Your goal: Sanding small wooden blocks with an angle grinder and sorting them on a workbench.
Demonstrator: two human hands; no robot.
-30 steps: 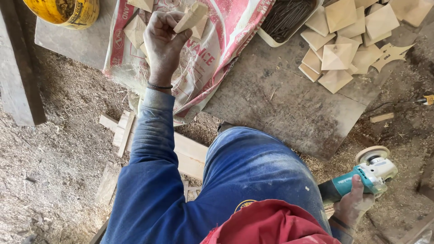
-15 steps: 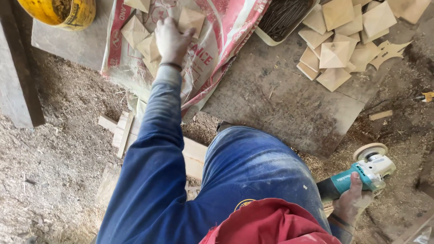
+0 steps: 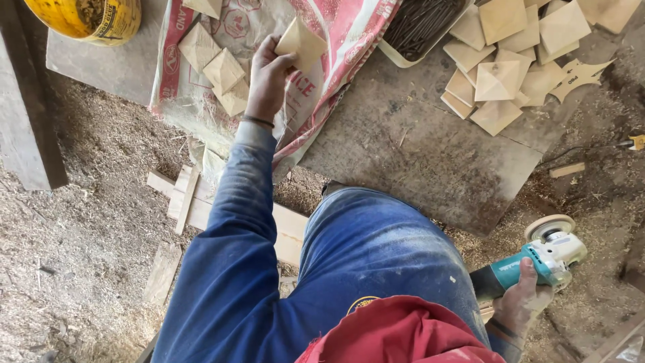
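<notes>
Progress judged partial: my left hand (image 3: 269,77) pinches one pyramid-faced wooden block (image 3: 301,44) above the sack (image 3: 336,40) at 11 o'clock, my right hand (image 3: 524,302) grips the idle angle grinder (image 3: 537,259) at 4 o'clock, and a block pile (image 3: 510,67) waits at 1 o'clock.

**Around the workshop floor**

A yellow bucket (image 3: 91,19) stands at the top left on a grey slab (image 3: 430,158). A white tray of dark nails (image 3: 420,27) sits beside a heap of tan pyramid blocks (image 3: 500,74). Pale planks (image 3: 201,208) lie on the sawdust (image 3: 80,222), a dark beam (image 3: 27,114) at left.
</notes>
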